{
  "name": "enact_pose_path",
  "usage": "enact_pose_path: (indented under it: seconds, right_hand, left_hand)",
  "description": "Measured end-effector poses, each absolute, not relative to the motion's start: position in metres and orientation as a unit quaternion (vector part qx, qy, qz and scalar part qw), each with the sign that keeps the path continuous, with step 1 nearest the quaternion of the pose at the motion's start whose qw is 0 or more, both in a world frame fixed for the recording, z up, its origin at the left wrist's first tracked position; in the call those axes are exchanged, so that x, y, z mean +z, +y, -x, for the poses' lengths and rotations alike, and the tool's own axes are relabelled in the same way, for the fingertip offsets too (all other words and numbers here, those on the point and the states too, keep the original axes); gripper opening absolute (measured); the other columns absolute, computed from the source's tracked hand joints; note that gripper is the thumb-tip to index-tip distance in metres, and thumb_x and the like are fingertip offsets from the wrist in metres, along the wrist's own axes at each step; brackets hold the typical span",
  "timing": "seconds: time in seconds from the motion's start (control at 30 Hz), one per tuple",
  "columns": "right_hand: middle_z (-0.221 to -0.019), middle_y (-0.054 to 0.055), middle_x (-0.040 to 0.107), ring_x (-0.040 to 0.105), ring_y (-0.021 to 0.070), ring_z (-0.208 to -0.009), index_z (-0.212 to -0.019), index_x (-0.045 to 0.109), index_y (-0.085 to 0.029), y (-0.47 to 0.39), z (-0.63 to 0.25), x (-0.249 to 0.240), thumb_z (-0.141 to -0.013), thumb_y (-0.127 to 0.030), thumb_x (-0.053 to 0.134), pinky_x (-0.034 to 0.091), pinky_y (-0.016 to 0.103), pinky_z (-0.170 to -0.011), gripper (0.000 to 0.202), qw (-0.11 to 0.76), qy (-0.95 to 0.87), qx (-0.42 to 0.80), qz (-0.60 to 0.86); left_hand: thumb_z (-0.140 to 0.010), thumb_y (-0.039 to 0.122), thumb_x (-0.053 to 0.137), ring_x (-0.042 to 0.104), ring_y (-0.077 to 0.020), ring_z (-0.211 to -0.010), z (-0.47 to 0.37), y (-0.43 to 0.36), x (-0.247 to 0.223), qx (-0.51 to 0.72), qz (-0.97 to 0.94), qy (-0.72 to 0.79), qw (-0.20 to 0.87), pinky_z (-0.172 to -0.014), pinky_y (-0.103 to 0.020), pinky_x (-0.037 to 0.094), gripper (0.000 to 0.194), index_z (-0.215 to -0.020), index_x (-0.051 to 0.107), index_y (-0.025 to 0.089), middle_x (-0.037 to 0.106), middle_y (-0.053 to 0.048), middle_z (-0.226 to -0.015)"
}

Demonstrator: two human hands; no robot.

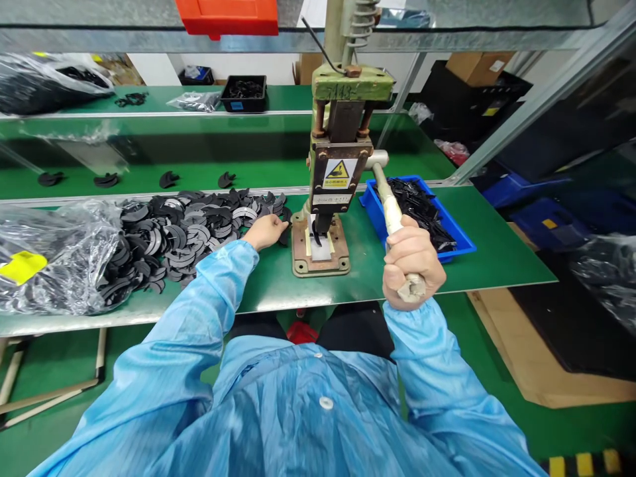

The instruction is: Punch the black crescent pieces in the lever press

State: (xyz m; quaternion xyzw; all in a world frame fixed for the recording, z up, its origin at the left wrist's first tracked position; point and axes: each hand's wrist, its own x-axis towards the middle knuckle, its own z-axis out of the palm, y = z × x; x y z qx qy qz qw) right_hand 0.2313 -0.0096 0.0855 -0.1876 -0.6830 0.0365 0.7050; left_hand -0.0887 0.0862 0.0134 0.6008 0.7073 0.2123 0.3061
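Note:
My right hand [413,260] is wrapped round the tape-covered lever [390,202] of a green hand press [340,149]. Under the press's ram, a black curved part [317,232] sits upright on the small metal fixture [320,250]. To the left of the press base, my left hand [267,232] has its fingers pinched together on a black crescent-shaped part [285,236], partly hidden by the fingers. Beside that hand spreads a heap of black and grey crescent-shaped parts [191,228], some spilling from a clear plastic bag [59,258].
A blue bin [464,244] of black parts stands right of the press, behind the lever. Several crescent parts lie in a row on the green conveyor [278,159]. A black tray [243,93] sits farther back. A metal shelf with a red bin [227,16] hangs overhead.

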Motion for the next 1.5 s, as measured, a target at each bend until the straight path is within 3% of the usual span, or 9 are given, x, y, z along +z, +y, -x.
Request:
enact_pose_path:
  seconds: [0.1,0.23,0.37,0.53,1.07,1.27,1.5]
  right_hand:
    - [-0.068,-0.004,0.063,0.070,0.0190,-0.087,-0.070,0.056,-0.025,-0.008,-0.229,0.086,-0.091,-0.036,0.076,0.056,0.063,-0.112,0.031,0.715,-0.676,0.035,0.177]
    - [-0.067,-0.005,0.061,0.069,0.0182,-0.085,-0.070,0.054,-0.025,-0.006,-0.226,0.086,-0.092,-0.037,0.075,0.056,0.062,-0.111,0.033,0.726,-0.665,0.028,0.172]
    - [-0.068,-0.005,0.061,0.069,0.0180,-0.086,-0.070,0.054,-0.025,-0.007,-0.227,0.087,-0.093,-0.038,0.075,0.056,0.062,-0.111,0.033,0.717,-0.674,0.028,0.176]
    - [-0.069,-0.005,0.061,0.069,0.0177,-0.087,-0.070,0.054,-0.024,-0.007,-0.228,0.086,-0.093,-0.036,0.075,0.056,0.062,-0.111,0.033,0.716,-0.676,0.028,0.175]
    - [-0.066,-0.005,0.058,0.068,0.0179,-0.083,-0.070,0.053,-0.025,-0.009,-0.225,0.087,-0.092,-0.038,0.074,0.058,0.063,-0.111,0.034,0.721,-0.668,0.025,0.182]
    - [-0.065,-0.005,0.055,0.067,0.0186,-0.082,-0.068,0.050,-0.026,-0.004,-0.225,0.084,-0.091,-0.039,0.075,0.059,0.065,-0.110,0.036,0.731,-0.658,0.025,0.179]
    - [-0.061,-0.005,0.053,0.066,0.0182,-0.078,-0.065,0.048,-0.025,-0.005,-0.223,0.081,-0.090,-0.042,0.076,0.061,0.063,-0.106,0.041,0.736,-0.650,0.018,0.187]
  left_hand:
    - [-0.105,0.047,0.067,0.056,-0.0140,-0.050,0.084,0.071,0.024,0.286,-0.560,0.665,0.404,-0.054,-0.025,0.040,0.032,-0.086,0.056,0.023,0.065,0.001,-0.060]
    - [-0.098,0.035,0.079,0.059,-0.0119,-0.051,0.067,0.062,0.028,0.325,-0.544,0.598,0.491,-0.052,-0.022,0.043,0.028,-0.089,0.057,0.021,0.066,0.001,-0.062]
    - [-0.093,0.028,0.084,0.059,-0.0104,-0.054,0.052,0.064,0.021,0.340,-0.562,0.577,0.485,-0.054,-0.021,0.047,0.024,-0.086,0.063,0.018,0.065,0.002,-0.066]
    - [-0.097,0.034,0.078,0.057,-0.0098,-0.053,0.049,0.065,0.014,0.331,-0.567,0.564,0.501,-0.052,-0.022,0.047,0.022,-0.086,0.071,0.016,0.064,0.000,-0.065]
    - [-0.096,0.040,0.080,0.061,-0.0124,-0.059,0.048,0.074,0.016,0.300,-0.601,0.570,0.473,-0.056,-0.022,0.044,0.026,-0.086,0.071,0.017,0.067,0.000,-0.067]
    - [-0.093,0.041,0.086,0.059,-0.0125,-0.051,0.046,0.075,0.026,0.261,-0.563,0.599,0.506,-0.048,-0.022,0.043,0.027,-0.089,0.073,0.017,0.064,0.001,-0.058]
    - [-0.098,0.037,0.082,0.060,-0.0120,-0.045,0.043,0.081,0.030,0.243,-0.466,0.580,0.622,-0.047,-0.022,0.047,0.025,-0.090,0.073,0.014,0.065,-0.002,-0.053]
